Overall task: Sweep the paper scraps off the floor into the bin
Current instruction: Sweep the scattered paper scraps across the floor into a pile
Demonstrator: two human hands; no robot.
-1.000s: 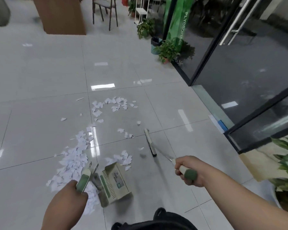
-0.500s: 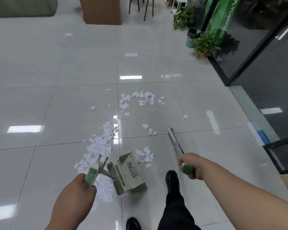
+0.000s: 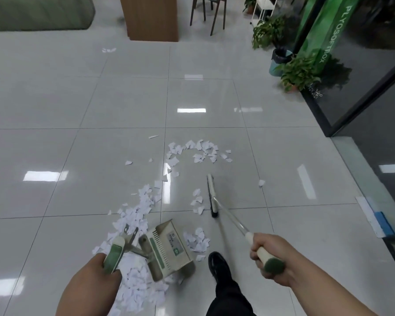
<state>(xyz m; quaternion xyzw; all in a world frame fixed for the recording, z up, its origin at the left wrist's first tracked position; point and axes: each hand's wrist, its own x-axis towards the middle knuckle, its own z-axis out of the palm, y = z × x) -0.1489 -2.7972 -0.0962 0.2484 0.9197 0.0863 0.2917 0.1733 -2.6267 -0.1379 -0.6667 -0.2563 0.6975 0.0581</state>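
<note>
The left hand (image 3: 94, 277) is curled round the green grip of the dustpan (image 3: 169, 249), which is held low over the floor (image 3: 78, 169). The right hand (image 3: 269, 256) is wrapped round the end of the broom (image 3: 226, 212), whose head (image 3: 211, 192) is set on the tile just right of a small cluster (image 3: 197, 201) of scraps. The main heap (image 3: 139, 210) lies left of the dustpan and runs under it. A looser arc (image 3: 198, 149) lies farther off, and one stray piece (image 3: 261, 183) is well apart to the right.

The step in hand is judged to be gathering the scraps toward the dustpan. The head is best laid flat and drawn in short, light strokes, so that paper is pushed and not flicked across the glossy tile. The arc and the stray piece are better pulled into the heap first. The dustpan's lip should be pressed to the floor with its mouth turned to the broom; which way the mouth faces cannot be told. The shoe (image 3: 219, 265) should be kept off the scraps beside it. No bin is seen.
</note>
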